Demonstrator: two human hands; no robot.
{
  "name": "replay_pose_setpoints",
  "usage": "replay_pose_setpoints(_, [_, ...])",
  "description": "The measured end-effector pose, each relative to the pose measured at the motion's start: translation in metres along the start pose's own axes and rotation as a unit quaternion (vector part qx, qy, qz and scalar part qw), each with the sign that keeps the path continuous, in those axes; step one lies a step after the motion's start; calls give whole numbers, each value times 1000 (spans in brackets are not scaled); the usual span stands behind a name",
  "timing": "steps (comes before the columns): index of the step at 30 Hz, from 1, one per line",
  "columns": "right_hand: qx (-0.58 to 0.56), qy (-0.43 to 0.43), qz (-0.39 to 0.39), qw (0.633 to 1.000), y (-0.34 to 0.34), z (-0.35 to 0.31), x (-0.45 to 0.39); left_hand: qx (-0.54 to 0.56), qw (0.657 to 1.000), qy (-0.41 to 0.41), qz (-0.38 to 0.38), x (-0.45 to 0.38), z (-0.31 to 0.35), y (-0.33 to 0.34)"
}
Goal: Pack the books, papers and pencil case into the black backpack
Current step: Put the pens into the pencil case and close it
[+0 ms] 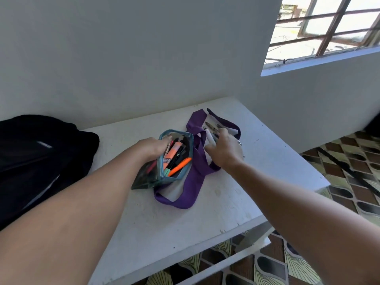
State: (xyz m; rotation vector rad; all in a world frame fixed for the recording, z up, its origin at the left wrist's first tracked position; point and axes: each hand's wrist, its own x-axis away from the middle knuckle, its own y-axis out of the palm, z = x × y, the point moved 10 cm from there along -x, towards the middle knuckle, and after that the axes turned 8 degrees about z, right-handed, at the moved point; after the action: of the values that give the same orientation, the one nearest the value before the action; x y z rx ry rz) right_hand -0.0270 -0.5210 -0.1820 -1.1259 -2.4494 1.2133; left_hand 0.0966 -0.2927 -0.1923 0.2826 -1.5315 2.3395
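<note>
A teal-edged clear pencil case [176, 159] lies unzipped on the white table [226, 202], full of pens and orange markers. My left hand [153, 148] grips its left rim and holds the mouth apart. My right hand [224, 150] curls its fingers around white pens or markers [210, 137] lying on a white tote bag with purple straps [193, 182]. The black backpack [39, 159] sits at the table's left end, against the wall. No books or papers are in view.
A white wall runs behind the table. The table's right and front edges drop to a patterned tiled floor [359, 182]. A barred window [329, 27] sits at the upper right.
</note>
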Motion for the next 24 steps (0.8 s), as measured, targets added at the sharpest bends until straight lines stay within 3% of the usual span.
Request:
replay_pose_setpoints(3, [-162,42,38,985,-10,-8,4,5,1000,3,-2,2,-1,-2])
replay_pose_setpoints(8, [-276,-140,26,950,-14,-81,29,41,999,10,-12,5,-3,-1])
replay_pose_setpoints(11, [-194,-278,14,941,3,-110,43,79,997,2,-25,6,-4,-1])
replay_pose_setpoints(13, [-113,-318,13,941,20,-111,46,97,995,-10,-35,7,-7,-1])
replay_pose_setpoints(18, [-66,-320,15,945,42,-104,42,119,992,-23,-44,7,-7,-1])
replay_pose_setpoints(24, [53,-302,-81,948,76,-111,36,92,995,-21,-42,-1,-1,-2])
